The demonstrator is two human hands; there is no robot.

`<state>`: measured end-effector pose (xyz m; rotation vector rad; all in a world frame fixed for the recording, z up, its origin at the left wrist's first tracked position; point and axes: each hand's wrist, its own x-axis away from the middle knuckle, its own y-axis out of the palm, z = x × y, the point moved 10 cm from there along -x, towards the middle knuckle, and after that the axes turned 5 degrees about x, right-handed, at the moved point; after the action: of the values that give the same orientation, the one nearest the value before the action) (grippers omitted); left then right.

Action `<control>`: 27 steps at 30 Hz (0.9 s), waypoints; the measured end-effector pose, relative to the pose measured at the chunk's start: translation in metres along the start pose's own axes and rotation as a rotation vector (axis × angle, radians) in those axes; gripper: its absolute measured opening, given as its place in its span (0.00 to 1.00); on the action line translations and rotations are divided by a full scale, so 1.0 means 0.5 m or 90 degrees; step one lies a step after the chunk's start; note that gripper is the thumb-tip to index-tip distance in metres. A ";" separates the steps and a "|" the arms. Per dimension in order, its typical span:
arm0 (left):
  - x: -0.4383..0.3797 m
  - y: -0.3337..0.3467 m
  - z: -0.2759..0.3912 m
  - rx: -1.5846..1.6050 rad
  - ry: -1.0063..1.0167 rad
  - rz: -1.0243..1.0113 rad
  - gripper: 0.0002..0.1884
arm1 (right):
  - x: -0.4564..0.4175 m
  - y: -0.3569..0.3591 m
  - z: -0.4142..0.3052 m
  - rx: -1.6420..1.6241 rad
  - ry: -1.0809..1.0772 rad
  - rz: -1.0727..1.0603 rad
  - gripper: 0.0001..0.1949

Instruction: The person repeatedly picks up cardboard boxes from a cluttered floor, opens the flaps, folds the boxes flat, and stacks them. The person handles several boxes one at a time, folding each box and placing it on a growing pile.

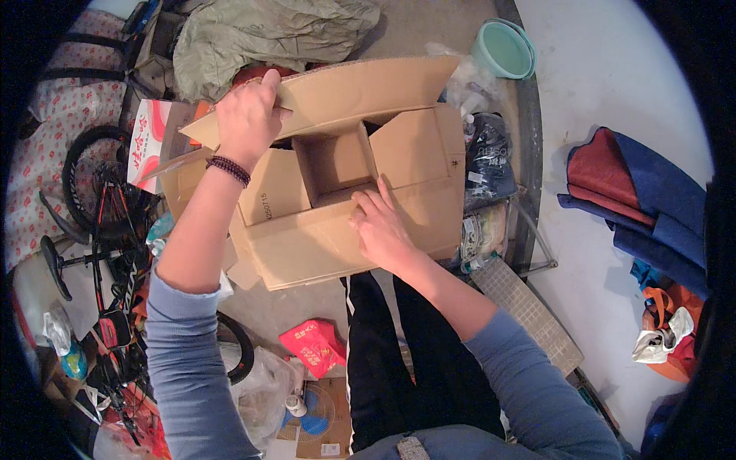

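Observation:
A cardboard box (336,158) is held in front of my body, its top partly open. My left hand (251,118) grips the raised long flap (368,86) on the far side near its left end. My right hand (380,224) is at the near edge of the opening, fingers curled over it and one finger stretched towards the inside. The left short flap (270,190) and right short flap (411,144) are folded inward. Between them the gap shows bare cardboard inside. The near long panel (322,247) faces me. What lies under the short flaps is hidden.
A bicycle (109,230) and a red-and-white carton (152,144) stand left. Beyond the box are a grey-green cover (270,40) and a pale green bucket (503,52). Black plastic packaging (489,158) and a folding metal step (532,310) lie right; a red bag (313,348) is on the floor.

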<state>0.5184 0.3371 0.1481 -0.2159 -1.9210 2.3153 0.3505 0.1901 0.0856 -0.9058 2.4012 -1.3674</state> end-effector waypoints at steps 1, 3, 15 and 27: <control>0.005 0.000 -0.001 -0.003 0.007 0.004 0.23 | 0.007 -0.005 -0.006 -0.043 0.008 -0.004 0.11; 0.018 -0.001 -0.008 -0.011 0.019 0.013 0.24 | 0.036 -0.029 -0.056 -0.043 -0.045 -0.013 0.12; 0.071 0.209 -0.118 -0.059 -0.186 -0.099 0.30 | 0.436 0.120 -0.154 -0.014 -0.141 -0.480 0.12; 0.200 0.118 0.028 -0.010 -0.118 0.032 0.41 | 0.249 0.099 -0.048 -0.054 0.056 -0.327 0.09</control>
<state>0.4172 0.3314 0.0895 -0.0519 -2.0405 2.4302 0.2221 0.1486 0.0690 -1.5999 2.4022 -1.4949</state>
